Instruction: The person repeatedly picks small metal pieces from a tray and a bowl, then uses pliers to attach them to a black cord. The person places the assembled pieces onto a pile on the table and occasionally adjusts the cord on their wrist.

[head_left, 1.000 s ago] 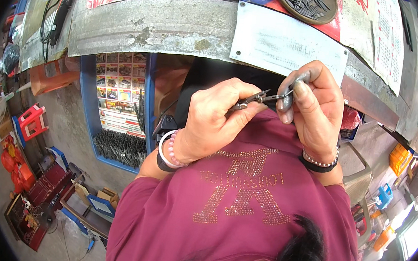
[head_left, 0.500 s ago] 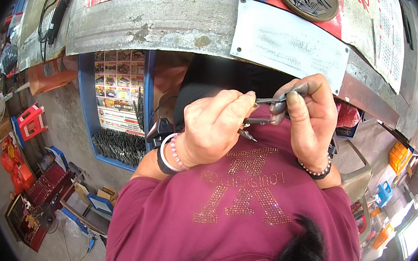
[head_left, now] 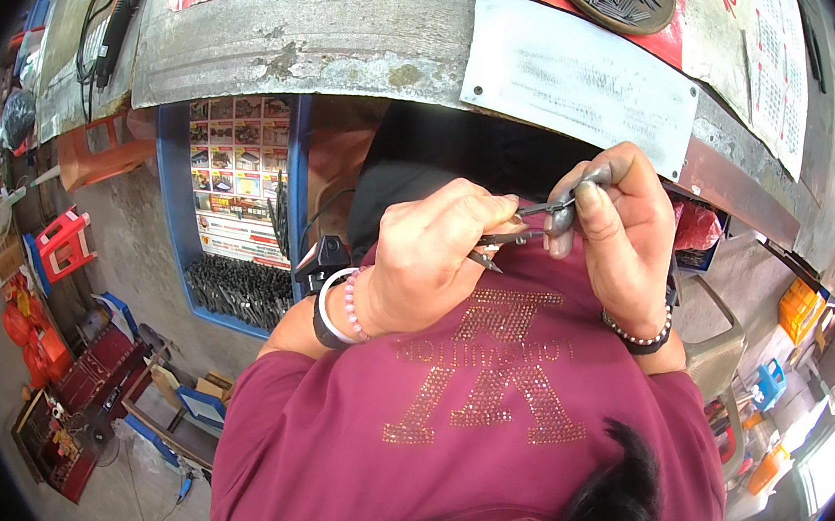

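Observation:
My left hand [head_left: 428, 252] is closed around several slim dark metal pieces [head_left: 508, 238], whose narrow ends jut out to the right. One of them, lower down, has a pointed tip [head_left: 485, 261]. Facing it, my right hand [head_left: 629, 251] pinches a thin dark metal piece [head_left: 537, 210] between thumb and grey-smudged fingers. This piece spans the gap to my left thumb and fingertips, which appear to touch its other end. Its exact kind is too small to make out. Both hands are above my lap, just short of the bench edge.
Ahead runs a worn bench [head_left: 358, 39] with a white plate [head_left: 576, 80] fixed at its edge. A round bowl [head_left: 670, 22] of slim dark metal pieces stands on it. Below left, a blue-framed bin [head_left: 295, 199] holds many dark pieces. A chair [head_left: 733, 326] is at right.
My left fingertips have shifted slightly down and right, and the metal ends jutting from that hand have drawn back a little left. The right hand keeps its pinch nearly in place.

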The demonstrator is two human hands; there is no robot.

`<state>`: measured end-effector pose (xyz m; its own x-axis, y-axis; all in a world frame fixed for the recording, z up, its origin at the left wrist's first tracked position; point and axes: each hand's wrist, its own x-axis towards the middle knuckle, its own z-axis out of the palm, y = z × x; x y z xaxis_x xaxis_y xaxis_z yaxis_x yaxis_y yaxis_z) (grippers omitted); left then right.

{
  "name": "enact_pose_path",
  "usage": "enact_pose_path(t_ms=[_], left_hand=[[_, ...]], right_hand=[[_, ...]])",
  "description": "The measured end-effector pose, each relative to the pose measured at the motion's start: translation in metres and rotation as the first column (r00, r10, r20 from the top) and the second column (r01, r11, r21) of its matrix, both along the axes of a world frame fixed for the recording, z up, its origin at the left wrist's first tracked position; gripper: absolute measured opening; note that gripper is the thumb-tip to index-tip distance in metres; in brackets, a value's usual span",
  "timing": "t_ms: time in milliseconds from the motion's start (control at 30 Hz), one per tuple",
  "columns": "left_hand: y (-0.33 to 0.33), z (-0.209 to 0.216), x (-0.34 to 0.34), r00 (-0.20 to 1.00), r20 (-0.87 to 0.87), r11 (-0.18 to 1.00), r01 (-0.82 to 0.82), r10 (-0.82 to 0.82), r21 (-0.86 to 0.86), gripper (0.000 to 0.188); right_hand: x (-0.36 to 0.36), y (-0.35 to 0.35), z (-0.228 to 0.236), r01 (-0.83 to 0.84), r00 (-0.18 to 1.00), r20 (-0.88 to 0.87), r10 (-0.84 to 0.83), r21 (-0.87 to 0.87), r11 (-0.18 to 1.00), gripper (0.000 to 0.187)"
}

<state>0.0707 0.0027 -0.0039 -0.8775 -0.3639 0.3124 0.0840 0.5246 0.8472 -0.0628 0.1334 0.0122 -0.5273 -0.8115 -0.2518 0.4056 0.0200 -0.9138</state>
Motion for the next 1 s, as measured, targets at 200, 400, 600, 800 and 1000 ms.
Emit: enact_pose_path(t_ms=[200,400,600,800,1000], left_hand=[[0.0008,0.0003,-0.0018,1.0,0.011,0.996,-0.02,0.019,0.082,0.025],[0.0035,-0.0029,-0.0022,0.998,0.018,0.998,-0.055,0.054,0.038,0.021],[0.0045,-0.0046,-0.0018,0.997,0.005,0.988,-0.082,0.083,-0.128,0.023],[0.0054,-0.0001,-0.0032,0.996,0.062,0.997,-0.069,0.067,0.034,0.02],[0.0055,0.0016,-0.0046,0.995,0.071,0.997,-0.07,0.067,0.041,0.022]], right_hand=[[-0.0028,-0.0004,-0.0029,0.018,0.989,0.146,-0.007,-0.069,0.997,0.013],[-0.0025,-0.0003,0.0023,-0.004,0.998,-0.059,0.004,0.007,1.0,0.012],[-0.007,0.0002,0.0023,-0.067,0.993,-0.089,0.073,0.07,0.995,0.015],[-0.0086,-0.0002,0.0002,-0.069,0.997,0.017,0.069,0.013,0.998,0.017],[-0.0061,0.0005,0.0049,-0.067,0.985,-0.156,0.078,0.073,0.995,0.015]])
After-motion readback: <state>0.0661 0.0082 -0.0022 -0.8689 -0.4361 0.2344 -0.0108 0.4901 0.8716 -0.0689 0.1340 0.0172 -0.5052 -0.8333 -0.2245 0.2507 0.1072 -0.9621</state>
